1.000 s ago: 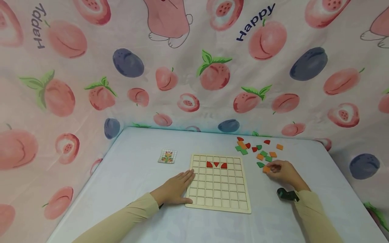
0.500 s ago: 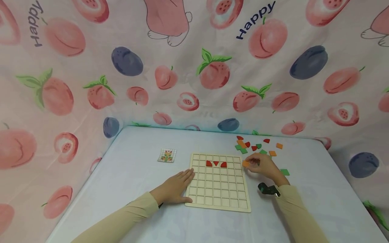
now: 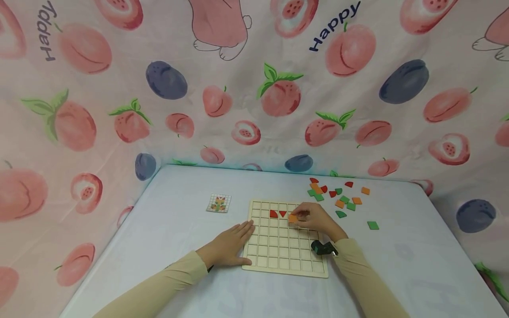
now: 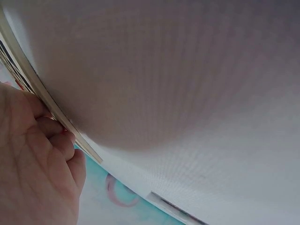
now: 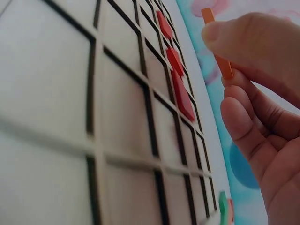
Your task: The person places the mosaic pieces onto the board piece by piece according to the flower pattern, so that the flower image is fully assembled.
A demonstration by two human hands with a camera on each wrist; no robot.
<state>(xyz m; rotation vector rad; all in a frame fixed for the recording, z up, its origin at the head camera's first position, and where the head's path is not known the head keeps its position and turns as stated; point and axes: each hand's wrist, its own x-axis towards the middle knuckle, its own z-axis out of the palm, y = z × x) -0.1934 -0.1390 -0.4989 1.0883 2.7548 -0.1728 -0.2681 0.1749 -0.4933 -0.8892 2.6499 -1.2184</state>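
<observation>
Worktop (image 3: 179,190): white.
Right hand (image 3: 318,218): pinching orange tile (image 3: 292,218), raised over board (image 3: 284,254), beside red triangle (image 3: 282,214).
Left hand (image 3: 226,247): straight-fingered, on board's left edge.

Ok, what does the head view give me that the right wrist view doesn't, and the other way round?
Only the head view: the left hand resting on the grid board's left edge, and the small pattern card left of the board's far corner.

Only the right wrist view: the rightmost red piece, blocked from the head camera, and the orange tile edge-on.

Both: the right hand pinching that tile, the board, the red triangle, the left red quarter-circle and some loose pieces.
</observation>
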